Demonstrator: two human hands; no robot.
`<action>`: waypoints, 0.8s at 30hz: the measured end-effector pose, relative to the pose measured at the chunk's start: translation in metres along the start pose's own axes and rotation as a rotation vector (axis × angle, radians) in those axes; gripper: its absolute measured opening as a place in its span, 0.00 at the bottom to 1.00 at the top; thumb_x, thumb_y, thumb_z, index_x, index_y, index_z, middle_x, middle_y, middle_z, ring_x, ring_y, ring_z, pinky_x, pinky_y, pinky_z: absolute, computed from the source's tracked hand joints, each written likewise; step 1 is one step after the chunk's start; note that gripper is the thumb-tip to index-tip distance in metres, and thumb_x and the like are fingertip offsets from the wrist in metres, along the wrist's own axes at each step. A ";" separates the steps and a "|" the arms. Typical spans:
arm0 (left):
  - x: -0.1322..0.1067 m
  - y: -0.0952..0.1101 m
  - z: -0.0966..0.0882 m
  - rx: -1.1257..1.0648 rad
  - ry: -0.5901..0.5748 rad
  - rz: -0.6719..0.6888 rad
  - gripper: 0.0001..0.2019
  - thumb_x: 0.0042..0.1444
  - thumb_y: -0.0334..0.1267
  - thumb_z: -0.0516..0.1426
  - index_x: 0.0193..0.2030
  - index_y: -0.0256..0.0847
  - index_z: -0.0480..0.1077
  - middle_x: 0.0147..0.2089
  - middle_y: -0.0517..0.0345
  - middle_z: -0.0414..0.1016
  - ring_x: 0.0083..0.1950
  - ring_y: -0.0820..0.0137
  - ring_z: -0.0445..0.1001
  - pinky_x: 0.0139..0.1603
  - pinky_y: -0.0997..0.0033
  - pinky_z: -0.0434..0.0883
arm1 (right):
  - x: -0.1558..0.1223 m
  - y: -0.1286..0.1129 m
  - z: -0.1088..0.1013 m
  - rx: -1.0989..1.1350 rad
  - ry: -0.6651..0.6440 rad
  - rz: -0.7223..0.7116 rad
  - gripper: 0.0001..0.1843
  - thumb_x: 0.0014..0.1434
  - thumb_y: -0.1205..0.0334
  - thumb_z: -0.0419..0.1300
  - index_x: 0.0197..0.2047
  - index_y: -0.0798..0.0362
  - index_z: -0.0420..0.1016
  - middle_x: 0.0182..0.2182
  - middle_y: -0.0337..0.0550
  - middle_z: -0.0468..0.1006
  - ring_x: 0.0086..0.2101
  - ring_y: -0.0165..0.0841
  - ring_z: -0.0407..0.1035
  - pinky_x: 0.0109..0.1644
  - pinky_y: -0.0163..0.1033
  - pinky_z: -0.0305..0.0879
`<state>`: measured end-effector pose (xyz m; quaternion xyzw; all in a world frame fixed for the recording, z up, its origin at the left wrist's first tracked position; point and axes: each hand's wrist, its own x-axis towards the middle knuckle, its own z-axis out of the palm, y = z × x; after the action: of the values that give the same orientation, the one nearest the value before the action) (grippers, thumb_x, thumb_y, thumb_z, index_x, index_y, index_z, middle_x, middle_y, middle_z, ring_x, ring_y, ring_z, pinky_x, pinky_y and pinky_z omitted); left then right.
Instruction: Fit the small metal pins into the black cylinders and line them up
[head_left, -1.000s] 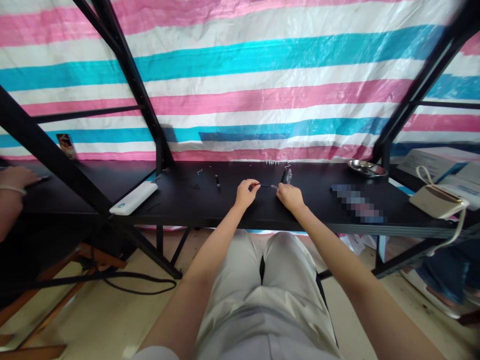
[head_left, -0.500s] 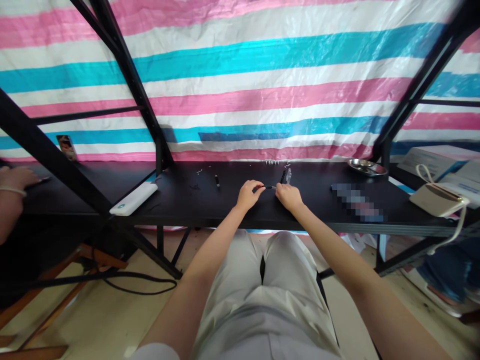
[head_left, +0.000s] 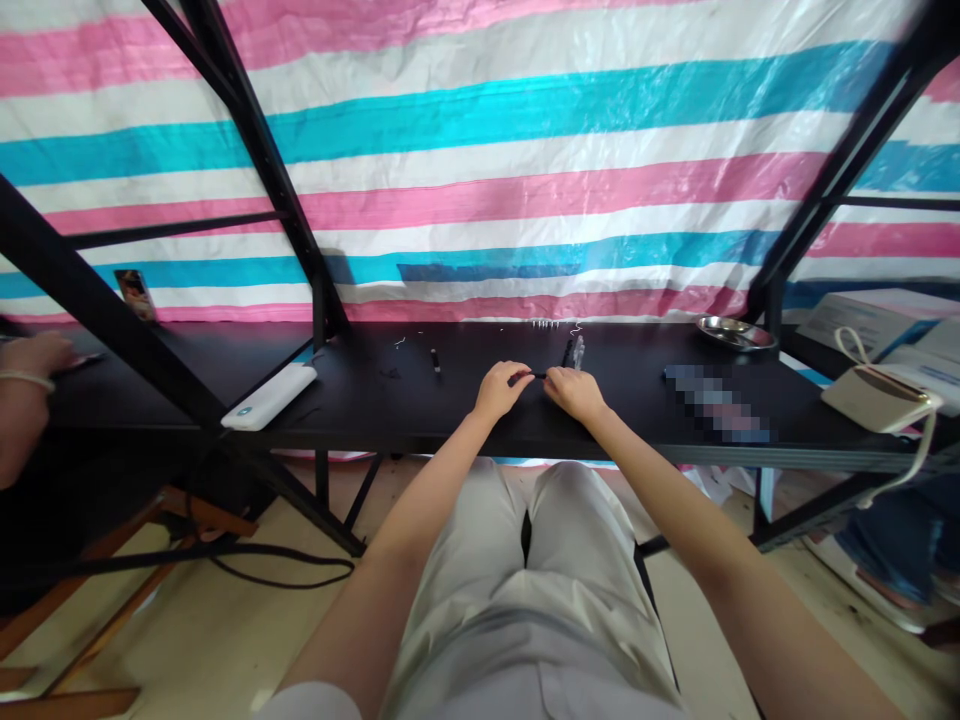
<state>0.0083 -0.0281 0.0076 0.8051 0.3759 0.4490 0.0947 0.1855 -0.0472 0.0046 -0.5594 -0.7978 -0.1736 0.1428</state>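
Both hands meet over the black tabletop (head_left: 465, 400). My left hand (head_left: 501, 388) pinches one end of a slim black pen (head_left: 539, 376). My right hand (head_left: 574, 392) is closed round its other end, and the fingers hide most of it. Just behind the right hand lie several black and clear pen parts (head_left: 578, 352), side by side. A short black piece with a white band (head_left: 436, 361) rests to the left of my left hand. At the table's back edge there is a row of several tiny white pieces (head_left: 545, 324), too small to name.
A white oblong device (head_left: 270, 398) lies on the left. To the right are a blurred-out packet (head_left: 712, 402), a round metal dish (head_left: 736, 333) and a beige purse (head_left: 874, 398) with a strap. Black frame posts flank the table. Another person's hand (head_left: 41, 355) is at far left.
My right hand has shifted slightly left, closer to my left hand. The pale bit of the pen that showed between them is covered now.
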 end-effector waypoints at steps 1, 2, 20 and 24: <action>0.000 0.000 0.000 -0.005 0.010 -0.014 0.08 0.55 0.40 0.56 0.39 0.41 0.72 0.35 0.58 0.75 0.37 0.73 0.69 0.41 0.72 0.67 | 0.000 0.000 0.000 0.014 0.009 -0.001 0.19 0.64 0.59 0.40 0.38 0.57 0.70 0.34 0.49 0.75 0.33 0.33 0.67 0.29 0.35 0.46; 0.000 0.000 0.000 -0.010 0.017 -0.032 0.09 0.54 0.40 0.56 0.41 0.41 0.71 0.35 0.58 0.75 0.36 0.73 0.70 0.40 0.72 0.67 | -0.001 0.000 0.001 0.029 0.016 0.000 0.20 0.64 0.58 0.40 0.39 0.57 0.70 0.34 0.49 0.75 0.33 0.33 0.67 0.29 0.35 0.46; 0.006 -0.004 0.002 -0.126 -0.100 -0.023 0.09 0.51 0.41 0.58 0.26 0.37 0.70 0.27 0.60 0.71 0.30 0.74 0.68 0.33 0.75 0.65 | -0.002 -0.001 -0.001 0.110 0.037 -0.136 0.17 0.63 0.57 0.42 0.42 0.57 0.69 0.35 0.48 0.75 0.33 0.32 0.68 0.32 0.33 0.52; 0.007 -0.007 0.004 -0.097 -0.114 -0.068 0.09 0.50 0.41 0.58 0.25 0.38 0.69 0.26 0.60 0.70 0.28 0.75 0.67 0.32 0.75 0.65 | -0.002 -0.001 0.000 0.138 0.015 -0.173 0.18 0.64 0.57 0.42 0.48 0.56 0.67 0.40 0.48 0.75 0.36 0.32 0.69 0.34 0.33 0.56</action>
<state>0.0101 -0.0175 0.0060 0.8104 0.3750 0.4167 0.1701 0.1855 -0.0493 0.0036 -0.4759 -0.8521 -0.1343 0.1715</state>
